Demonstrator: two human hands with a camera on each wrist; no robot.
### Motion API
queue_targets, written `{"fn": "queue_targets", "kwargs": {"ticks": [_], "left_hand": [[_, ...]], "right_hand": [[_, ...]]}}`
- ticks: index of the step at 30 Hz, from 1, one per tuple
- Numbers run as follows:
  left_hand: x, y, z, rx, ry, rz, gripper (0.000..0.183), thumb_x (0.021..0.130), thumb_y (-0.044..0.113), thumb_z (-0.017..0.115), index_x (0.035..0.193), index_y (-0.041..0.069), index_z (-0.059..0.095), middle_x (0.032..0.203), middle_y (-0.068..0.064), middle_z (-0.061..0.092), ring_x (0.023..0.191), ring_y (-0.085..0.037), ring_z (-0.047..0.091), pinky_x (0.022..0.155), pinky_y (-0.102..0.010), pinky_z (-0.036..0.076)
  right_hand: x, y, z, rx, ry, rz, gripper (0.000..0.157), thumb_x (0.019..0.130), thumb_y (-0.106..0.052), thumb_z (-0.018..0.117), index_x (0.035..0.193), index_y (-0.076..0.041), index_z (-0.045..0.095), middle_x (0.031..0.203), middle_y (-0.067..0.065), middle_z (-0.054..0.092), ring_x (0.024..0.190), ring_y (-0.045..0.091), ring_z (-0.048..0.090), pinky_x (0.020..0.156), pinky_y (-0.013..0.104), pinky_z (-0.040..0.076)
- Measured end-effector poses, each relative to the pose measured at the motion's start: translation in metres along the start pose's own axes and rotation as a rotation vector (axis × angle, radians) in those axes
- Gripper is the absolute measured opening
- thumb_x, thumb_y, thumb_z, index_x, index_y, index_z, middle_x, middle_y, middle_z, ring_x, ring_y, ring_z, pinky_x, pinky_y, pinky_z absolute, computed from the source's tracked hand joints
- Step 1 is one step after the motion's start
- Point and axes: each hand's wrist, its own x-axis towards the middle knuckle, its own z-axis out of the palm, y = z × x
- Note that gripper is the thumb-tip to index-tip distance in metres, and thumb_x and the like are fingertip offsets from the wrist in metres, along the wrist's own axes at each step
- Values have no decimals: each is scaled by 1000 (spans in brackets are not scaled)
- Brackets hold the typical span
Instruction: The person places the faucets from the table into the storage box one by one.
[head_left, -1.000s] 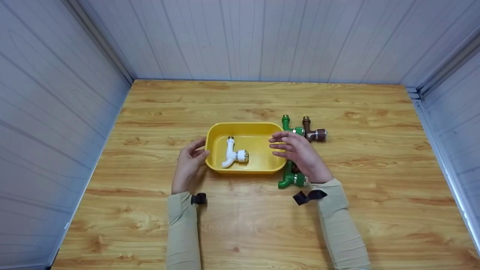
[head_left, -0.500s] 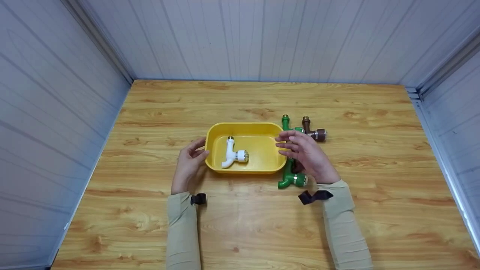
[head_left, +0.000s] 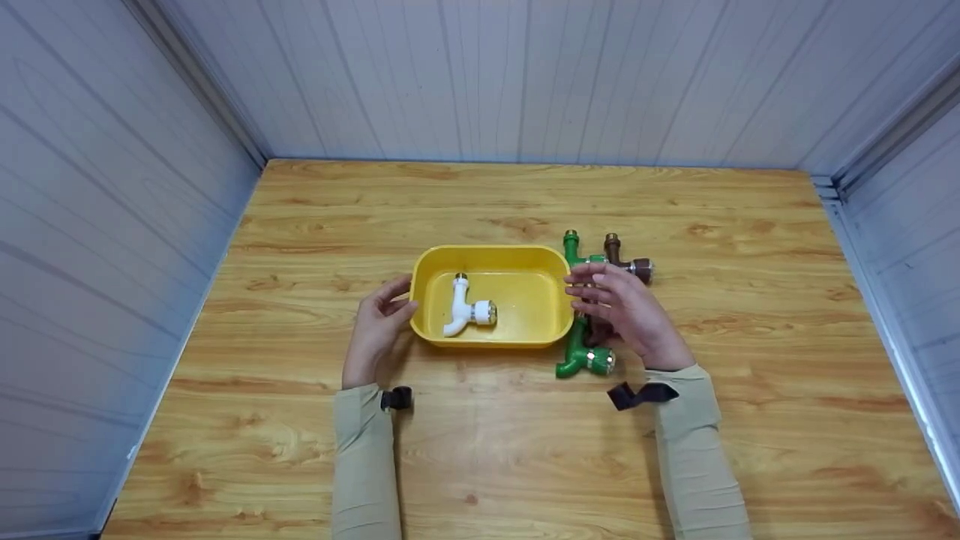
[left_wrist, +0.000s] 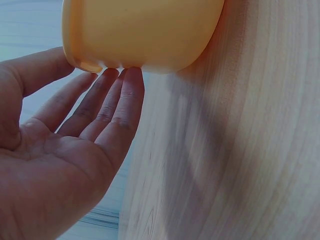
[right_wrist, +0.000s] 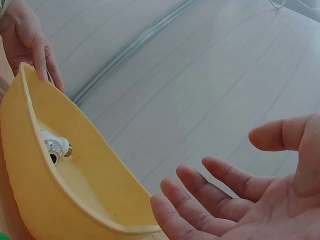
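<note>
A yellow plastic bin (head_left: 517, 343) stands on the wooden table with a white faucet (head_left: 462, 309) lying inside, toward its left end. At that end is my left hand (head_left: 377, 326). Its fairly straight fingertips touch the outer wall and the thumb lies against the rim (left_wrist: 75, 61). My right hand (head_left: 630, 311) hovers just beyond the right end of the bin, fingers spread and relaxed, thumb apart from them, holding nothing. Beneath and beside it lie green faucets, one in front (head_left: 579, 358) and one behind (head_left: 571, 246), and a brown faucet (head_left: 613, 247). The right hand partly hides this group.
Pale panel walls (head_left: 480, 82) close off the back and both sides of the wooden table (head_left: 480, 202). A dark strap (head_left: 641, 394) sits at the right wrist, and another dark band (head_left: 397, 398) at the left.
My right hand has drawn back to the right, from over the bin's right end to just outside it. The left hand, the bin and the white faucet stay in place.
</note>
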Motion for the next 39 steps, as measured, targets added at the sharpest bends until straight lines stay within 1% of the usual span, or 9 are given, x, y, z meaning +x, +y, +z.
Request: {"fn": "queue_targets", "kwargs": {"ticks": [4, 7, 11, 14, 19, 22, 26, 34, 39], "left_hand": [[-1, 0, 0, -4, -11, 18, 44, 87, -12, 60, 130, -11, 51, 129, -31, 51, 109, -47, 53, 84, -23, 50], [-2, 0, -1, -3, -17, 47, 44, 86, -11, 61, 129, -11, 52, 127, -31, 52, 106, -45, 55, 82, -23, 51], [-3, 0, -1, -12, -20, 82, 43, 86, -10, 62, 128, -11, 53, 125, -32, 53, 103, -43, 57, 82, -23, 51], [-2, 0, -1, -10, -16, 64, 43, 86, -10, 62, 128, -11, 53, 126, -32, 52, 105, -45, 56, 83, -23, 51], [-1, 1, -1, 1, -8, 9, 45, 87, -11, 61, 131, -12, 50, 129, -32, 50, 109, -49, 52, 83, -22, 50], [-1, 0, 0, 7, -3, 8, 45, 87, -11, 61, 131, -11, 50, 129, -31, 51, 109, -48, 52, 83, -21, 50], [-1, 0, -1, 15, 0, 10, 44, 87, -11, 61, 130, -10, 51, 128, -30, 52, 109, -47, 53, 84, -21, 49], [-1, 3, 0, -6, -6, -42, 44, 88, -11, 59, 132, -8, 51, 131, -29, 49, 111, -46, 51, 82, -22, 50], [-1, 3, 1, -23, 2, -46, 45, 87, -12, 60, 131, -8, 52, 130, -29, 50, 109, -48, 51, 80, -23, 51]], "right_hand": [[-2, -1, -3, 12, -3, -15, 37, 102, -12, 39, 129, 14, 42, 128, 30, 48, 121, 48, 43, 101, 52, 39], [-4, -1, -6, 13, -2, -24, 37, 103, -12, 39, 129, 14, 42, 128, 32, 47, 120, 49, 43, 101, 55, 37], [-6, -2, -11, 6, 9, -22, 39, 103, -14, 40, 130, 14, 41, 131, 35, 44, 119, 46, 46, 102, 56, 36], [-8, -3, -14, -3, 26, -16, 40, 103, -15, 40, 130, 13, 42, 132, 34, 44, 120, 46, 46, 102, 54, 37], [-12, -3, -19, 4, 53, -19, 38, 103, -16, 40, 129, 12, 44, 130, 30, 48, 120, 46, 45, 102, 54, 36], [-14, -2, -23, 9, 56, -30, 38, 103, -16, 40, 130, 12, 43, 130, 30, 48, 120, 45, 46, 102, 54, 36], [-15, -1, -27, 14, 52, -36, 39, 103, -16, 39, 129, 12, 41, 130, 31, 48, 122, 48, 42, 102, 56, 35], [-17, -1, -34, 7, 50, -44, 39, 103, -16, 40, 129, 13, 43, 129, 32, 47, 123, 48, 41, 104, 54, 34], [-18, -1, -39, -8, 48, -44, 42, 104, -18, 40, 130, 14, 41, 130, 31, 48, 124, 47, 42, 105, 55, 32]]}}
